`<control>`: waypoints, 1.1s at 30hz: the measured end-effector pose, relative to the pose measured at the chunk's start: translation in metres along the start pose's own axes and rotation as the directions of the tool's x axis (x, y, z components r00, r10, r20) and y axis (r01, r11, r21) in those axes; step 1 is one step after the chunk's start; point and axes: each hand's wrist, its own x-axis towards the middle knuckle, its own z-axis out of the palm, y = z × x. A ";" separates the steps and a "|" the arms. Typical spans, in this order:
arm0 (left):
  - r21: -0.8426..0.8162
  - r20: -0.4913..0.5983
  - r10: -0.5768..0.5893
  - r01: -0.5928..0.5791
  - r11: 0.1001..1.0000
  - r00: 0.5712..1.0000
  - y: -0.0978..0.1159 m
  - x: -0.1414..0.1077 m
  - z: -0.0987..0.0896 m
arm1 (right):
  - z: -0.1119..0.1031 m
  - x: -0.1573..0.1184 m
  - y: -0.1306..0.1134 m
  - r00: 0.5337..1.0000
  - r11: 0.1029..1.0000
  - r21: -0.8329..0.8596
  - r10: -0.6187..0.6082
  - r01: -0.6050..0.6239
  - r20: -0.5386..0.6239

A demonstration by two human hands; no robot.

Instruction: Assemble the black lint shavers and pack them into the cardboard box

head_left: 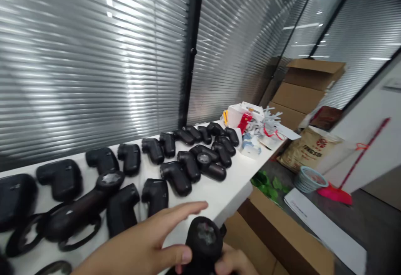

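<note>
Evidently, the right hand [235,261] bears the load: its grip is clamped around the lower body of a black unit [196,252], located at the front edge of the surface [232,185]. The faceted end points upward, presumably to leave it unobstructed. The grip of the left hand [147,237] is apart, fingers extended, thumb at the side of the unit, likely for steadying; from where I stand I cannot tell whether the thumb presses.

An open carton [282,233] sits below the front edge, probably for easy reach. Toward the surface's left end, a long unit [78,208] lies with black loops [79,237] at its base. The angled units [179,177] rest flat on their sides, an attitude that should resist rolling. Their rows follow the back edge, presumably to keep them away from the drop at the front.

At the far right corner, a white box [234,116], a red item [244,121] and silvery decorations [271,120] are grouped beside the units, apparently to avoid mixing. Blinds [94,70] run behind the back edge.
</note>
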 end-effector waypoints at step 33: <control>0.941 0.121 0.230 -0.185 0.284 0.966 -0.055 0.108 0.081 | -0.119 -0.104 -0.037 0.881 0.974 0.222 0.144 -0.046 -0.451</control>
